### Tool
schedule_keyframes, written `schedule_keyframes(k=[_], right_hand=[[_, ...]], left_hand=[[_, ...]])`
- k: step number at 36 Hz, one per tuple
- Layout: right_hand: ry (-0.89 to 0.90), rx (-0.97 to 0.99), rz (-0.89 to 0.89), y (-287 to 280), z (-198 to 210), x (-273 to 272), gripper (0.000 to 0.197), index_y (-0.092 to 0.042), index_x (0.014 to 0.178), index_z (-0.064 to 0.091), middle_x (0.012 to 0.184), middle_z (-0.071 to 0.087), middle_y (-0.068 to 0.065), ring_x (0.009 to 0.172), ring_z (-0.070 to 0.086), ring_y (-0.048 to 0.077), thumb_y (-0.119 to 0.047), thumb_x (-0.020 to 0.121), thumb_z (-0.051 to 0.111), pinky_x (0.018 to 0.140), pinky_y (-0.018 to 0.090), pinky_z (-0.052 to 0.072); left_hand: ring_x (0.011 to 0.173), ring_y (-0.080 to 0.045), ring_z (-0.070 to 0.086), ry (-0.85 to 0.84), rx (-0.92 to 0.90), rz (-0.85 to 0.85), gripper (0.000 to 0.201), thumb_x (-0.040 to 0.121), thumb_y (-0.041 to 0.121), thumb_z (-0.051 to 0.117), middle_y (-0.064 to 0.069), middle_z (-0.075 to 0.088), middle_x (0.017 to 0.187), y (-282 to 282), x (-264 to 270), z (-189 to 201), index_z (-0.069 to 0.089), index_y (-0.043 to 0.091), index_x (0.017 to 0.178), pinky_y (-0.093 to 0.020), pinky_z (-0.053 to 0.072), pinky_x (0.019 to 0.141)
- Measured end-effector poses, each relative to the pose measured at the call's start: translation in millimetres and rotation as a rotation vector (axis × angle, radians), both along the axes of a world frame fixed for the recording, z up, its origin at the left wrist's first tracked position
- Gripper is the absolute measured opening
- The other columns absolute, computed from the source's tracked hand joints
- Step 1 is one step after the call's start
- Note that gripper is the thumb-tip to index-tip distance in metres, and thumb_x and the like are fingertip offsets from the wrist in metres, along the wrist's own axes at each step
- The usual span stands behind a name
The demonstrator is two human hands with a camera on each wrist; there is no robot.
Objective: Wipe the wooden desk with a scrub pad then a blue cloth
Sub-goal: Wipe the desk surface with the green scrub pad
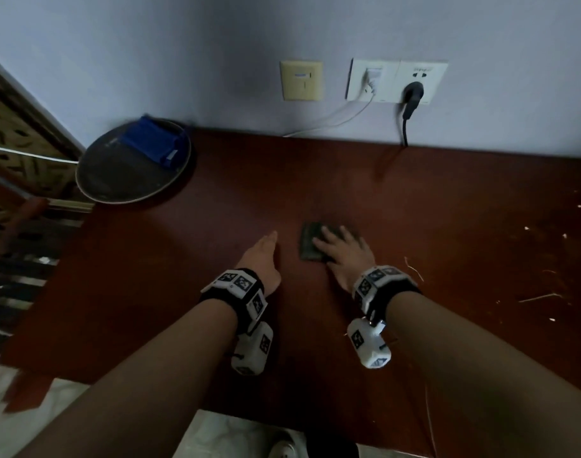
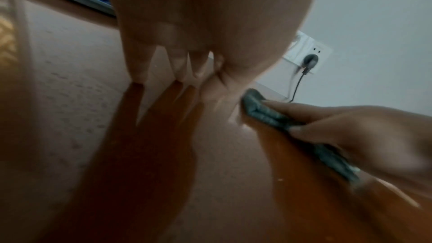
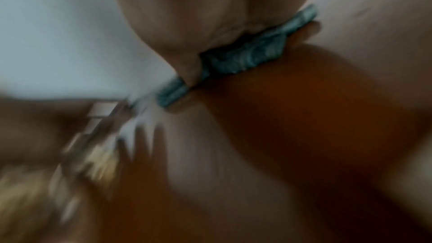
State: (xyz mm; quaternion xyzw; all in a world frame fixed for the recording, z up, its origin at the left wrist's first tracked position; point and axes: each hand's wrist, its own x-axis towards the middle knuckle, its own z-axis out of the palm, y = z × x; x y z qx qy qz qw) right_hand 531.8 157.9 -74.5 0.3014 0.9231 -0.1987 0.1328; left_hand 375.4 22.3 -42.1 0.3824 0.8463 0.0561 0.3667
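Note:
A dark green scrub pad lies flat on the reddish wooden desk near its middle. My right hand presses on the pad with spread, fairly straight fingers; the left wrist view shows the scrub pad under those fingers, and the blurred right wrist view shows the scrub pad below my palm. My left hand rests flat on the desk just left of the pad, fingers straight and touching the wood. A folded blue cloth sits on a round tray at the desk's far left.
Wall sockets hold a black plug and a white charger, whose cables drop to the desk's back edge. Bits of debris lie scattered on the right of the desk. A metal rack stands off the left edge.

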Motion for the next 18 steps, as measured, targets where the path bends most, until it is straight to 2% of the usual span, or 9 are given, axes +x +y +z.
schedule_keyframes(k=[2, 4, 9, 13, 15, 17, 18], right_hand=[[0.010, 0.000, 0.169, -13.0, 0.0, 2.3, 0.061, -0.048, 0.144, 0.017, 0.157, -0.001, -0.020, 0.146, -0.005, 0.017, -0.019, 0.096, 0.042, 0.116, 0.046, 0.003], [-0.006, -0.038, 0.306, -21.7, 3.4, 10.7, 0.061, -0.047, 0.143, 0.023, 0.156, 0.001, -0.021, 0.146, -0.006, 0.016, -0.014, 0.096, 0.043, 0.116, 0.046, 0.001], [0.014, -0.167, 0.492, -35.4, 12.9, 52.4, 0.060, -0.046, 0.138, 0.037, 0.152, 0.012, -0.027, 0.145, -0.006, 0.008, -0.006, 0.094, 0.045, 0.118, 0.043, -0.002], [0.014, -0.257, 0.488, -37.2, 20.0, 91.1, 0.055, -0.041, 0.132, 0.049, 0.149, 0.024, -0.028, 0.143, 0.002, 0.002, -0.004, 0.091, 0.052, 0.117, 0.032, -0.003], [-0.003, -0.290, 0.475, -33.0, 24.9, 105.9, 0.056, -0.037, 0.129, 0.054, 0.147, 0.030, -0.025, 0.142, 0.009, 0.001, 0.002, 0.090, 0.050, 0.115, 0.023, 0.000], [-0.039, -0.356, 0.372, -25.2, 29.2, 116.9, 0.060, -0.034, 0.124, 0.060, 0.143, 0.040, -0.021, 0.139, 0.022, 0.000, 0.012, 0.088, 0.045, 0.112, 0.013, 0.006], [-0.036, -0.395, 0.265, -21.2, 33.4, 120.9, 0.062, -0.037, 0.118, 0.064, 0.139, 0.046, -0.021, 0.135, 0.030, 0.000, 0.013, 0.088, 0.043, 0.114, 0.015, 0.012]], left_hand=[[0.147, -0.022, 0.015, 0.030, 0.003, 0.020, 0.079, 0.092, 0.002, 0.045, -0.001, 0.010, 0.161, -3.3, -1.2, -0.7, 0.003, 0.023, 0.155, -0.036, 0.020, 0.119], [0.148, -0.023, 0.011, 0.053, -0.019, -0.007, 0.078, 0.093, 0.001, 0.043, -0.001, 0.008, 0.162, -6.6, -0.7, -4.0, 0.003, 0.024, 0.155, -0.041, 0.019, 0.119], [0.149, -0.021, -0.002, 0.065, -0.095, -0.114, 0.078, 0.092, 0.000, 0.041, 0.005, -0.002, 0.162, -8.0, 8.0, -4.3, 0.004, 0.029, 0.154, -0.054, 0.013, 0.118], [0.149, -0.020, -0.004, 0.078, -0.104, -0.168, 0.076, 0.092, -0.002, 0.038, 0.008, -0.004, 0.162, -6.4, 22.0, 1.6, 0.008, 0.033, 0.154, -0.058, 0.010, 0.116], [0.148, -0.019, -0.006, 0.087, -0.112, -0.197, 0.077, 0.093, -0.002, 0.039, 0.010, -0.006, 0.161, -7.0, 29.2, 2.2, 0.010, 0.037, 0.152, -0.061, 0.010, 0.115], [0.148, -0.020, -0.008, 0.082, -0.136, -0.232, 0.074, 0.096, 0.005, 0.042, 0.013, -0.008, 0.161, -8.0, 36.3, 2.1, 0.010, 0.043, 0.151, -0.065, 0.011, 0.113], [0.148, -0.020, -0.010, 0.076, -0.149, -0.249, 0.071, 0.098, 0.012, 0.044, 0.015, -0.010, 0.160, -8.4, 39.6, 1.6, 0.010, 0.046, 0.150, -0.067, 0.012, 0.111]])
